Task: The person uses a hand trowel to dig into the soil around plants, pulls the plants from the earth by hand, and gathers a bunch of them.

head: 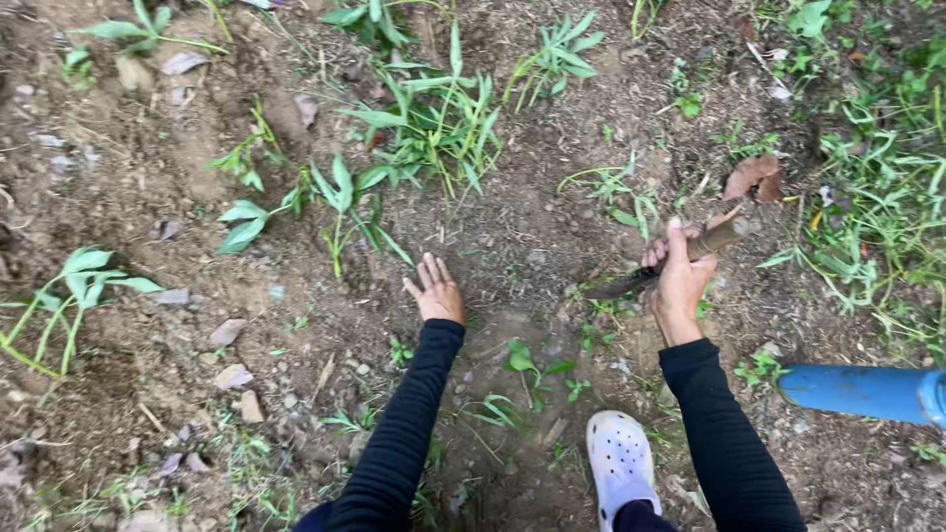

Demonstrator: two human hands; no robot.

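Observation:
My right hand (678,281) grips the wooden handle of a small hand sickle (658,269); its dark blade points left and down toward the soil. My left hand (434,291) reaches forward, palm down with fingers spread, over bare brown earth just below a clump of broad-leaved green weeds (345,202). It holds nothing. Both arms wear black long sleeves. A taller grassy clump (439,123) stands farther ahead of the left hand.
My foot in a white perforated clog (621,463) rests on the soil at the bottom. A blue pipe (867,391) lies at the right edge. Small stones (232,376), dry leaves (751,177) and scattered seedlings (79,281) dot the ground; dense grass (887,197) grows at right.

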